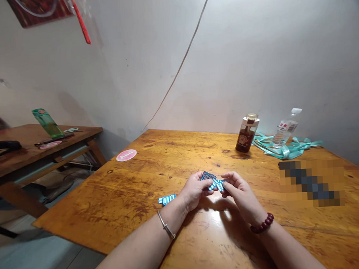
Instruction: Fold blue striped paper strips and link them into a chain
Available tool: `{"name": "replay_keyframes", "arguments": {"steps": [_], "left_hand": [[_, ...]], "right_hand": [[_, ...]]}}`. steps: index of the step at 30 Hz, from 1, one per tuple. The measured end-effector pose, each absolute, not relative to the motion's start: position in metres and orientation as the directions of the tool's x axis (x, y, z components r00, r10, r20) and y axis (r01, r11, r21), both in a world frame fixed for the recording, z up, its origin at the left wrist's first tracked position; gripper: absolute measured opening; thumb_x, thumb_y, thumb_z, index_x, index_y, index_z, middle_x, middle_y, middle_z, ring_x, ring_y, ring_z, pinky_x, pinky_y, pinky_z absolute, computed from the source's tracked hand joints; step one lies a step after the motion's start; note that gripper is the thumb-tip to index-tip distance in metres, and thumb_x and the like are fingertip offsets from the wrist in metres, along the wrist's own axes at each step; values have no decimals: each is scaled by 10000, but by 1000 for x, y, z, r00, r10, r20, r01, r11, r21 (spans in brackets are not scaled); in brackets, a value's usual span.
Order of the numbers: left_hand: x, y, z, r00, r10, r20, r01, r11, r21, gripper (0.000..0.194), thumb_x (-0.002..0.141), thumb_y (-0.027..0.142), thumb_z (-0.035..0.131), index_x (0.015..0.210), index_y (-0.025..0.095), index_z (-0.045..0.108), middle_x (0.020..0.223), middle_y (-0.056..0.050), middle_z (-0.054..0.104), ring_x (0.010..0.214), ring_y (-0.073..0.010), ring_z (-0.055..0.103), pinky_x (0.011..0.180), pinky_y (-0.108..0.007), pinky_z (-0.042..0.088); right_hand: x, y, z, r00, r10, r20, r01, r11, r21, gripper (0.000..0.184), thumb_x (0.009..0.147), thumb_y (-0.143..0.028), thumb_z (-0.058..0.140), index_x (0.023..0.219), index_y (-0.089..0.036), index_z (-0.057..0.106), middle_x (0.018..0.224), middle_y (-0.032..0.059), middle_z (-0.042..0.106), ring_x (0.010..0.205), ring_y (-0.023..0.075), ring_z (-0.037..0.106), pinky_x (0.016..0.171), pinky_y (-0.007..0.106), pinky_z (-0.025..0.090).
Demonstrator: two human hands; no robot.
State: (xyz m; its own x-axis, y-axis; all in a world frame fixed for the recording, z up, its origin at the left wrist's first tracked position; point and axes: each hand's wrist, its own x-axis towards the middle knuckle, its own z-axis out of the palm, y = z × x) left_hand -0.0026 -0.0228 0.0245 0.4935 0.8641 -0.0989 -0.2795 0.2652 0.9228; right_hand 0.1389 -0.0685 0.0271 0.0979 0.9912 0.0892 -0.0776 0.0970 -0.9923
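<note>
Both hands meet above the middle of the wooden table [146, 183]. Between the thumb and fingers of my left hand [194, 189] are flat blue-and-white patterned pieces [210, 180], overlapping each other; some look darker blue. My right hand [237, 189] pinches the right end of a blue-and-white piece [219, 185] that meets those in the left hand. Whether the pieces are joined I cannot tell. Beside my left wrist, a similar blue-and-white strip [167, 199] lies on the table, partly hidden by the forearm.
At the back right stand a bottle of dark drink [247, 135] and a clear water bottle [283, 132], with turquoise ribbon [299, 148] around the latter. A blurred-out dark object [311, 183] lies right. A pink round sticker [126, 155] is at left; another table [19, 137] stands beyond.
</note>
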Motion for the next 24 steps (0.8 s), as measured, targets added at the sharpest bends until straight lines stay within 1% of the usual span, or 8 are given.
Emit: {"name": "replay_keyframes", "arguments": {"steps": [4, 8, 10, 14, 16, 19, 21, 24], "left_hand": [[-3, -23, 27, 531, 837, -130, -267, 311, 912, 239, 645, 239, 606, 834, 141, 499, 806, -58, 587, 667, -102, 583, 512, -141, 439], [-3, -22, 26, 496, 856, -148, -275, 316, 908, 239, 651, 245, 605, 829, 145, 480, 821, -60, 580, 657, -104, 589, 498, -137, 436], [-3, -21, 25, 468, 871, -150, -279, 307, 910, 231, 649, 241, 606, 815, 145, 477, 797, -48, 571, 642, -97, 582, 500, -142, 435], [-3, -20, 24, 431, 893, -131, -282, 271, 920, 241, 640, 256, 617, 800, 145, 475, 771, -34, 560, 637, -96, 574, 517, -159, 434], [-3, -21, 24, 433, 894, -113, -270, 248, 931, 257, 635, 275, 622, 804, 143, 482, 778, -36, 563, 640, -96, 569, 527, -167, 432], [-1, -23, 23, 429, 900, -76, -252, 200, 947, 270, 612, 285, 640, 782, 138, 491, 751, -26, 560, 618, -85, 545, 527, -175, 426], [0, -25, 23, 420, 906, -53, -254, 174, 951, 274, 583, 263, 663, 746, 135, 484, 693, -5, 544, 581, -70, 518, 519, -175, 418], [2, -26, 22, 444, 895, -45, -276, 185, 943, 283, 578, 267, 669, 737, 137, 475, 664, 5, 528, 566, -65, 502, 514, -176, 412]], "right_hand": [[139, -68, 25, 103, 995, 14, -137, 28, -990, 141, 692, -241, 510, 813, -169, 515, 642, -14, 524, 530, 79, 456, 506, 201, 383], [141, -66, 25, 142, 989, -34, -215, -2, -977, 133, 666, -209, 509, 789, -169, 542, 599, -22, 523, 502, 74, 444, 493, 195, 369], [144, -65, 24, 164, 985, -42, -211, -7, -978, 126, 654, -209, 508, 759, -167, 564, 598, -18, 534, 505, 76, 451, 505, 199, 375], [145, -64, 21, 195, 979, -62, -63, -51, -997, 141, 646, -210, 485, 720, -157, 593, 543, -13, 530, 496, 89, 456, 485, 204, 357], [144, -65, 22, 188, 982, -27, 27, -33, -999, 152, 664, -237, 481, 716, -151, 595, 543, -11, 525, 499, 93, 453, 479, 208, 348], [139, -67, 24, 135, 990, 43, 120, 27, -992, 206, 677, -342, 523, 693, -147, 585, 569, -11, 518, 515, 93, 445, 479, 209, 343], [136, -69, 25, 126, 990, 58, 151, 39, -988, 260, 648, -406, 567, 660, -147, 567, 557, -21, 499, 496, 84, 423, 453, 201, 324], [136, -69, 24, 132, 991, 14, 124, -3, -992, 300, 630, -446, 583, 619, -150, 534, 509, -38, 463, 448, 71, 386, 418, 195, 297]]}}
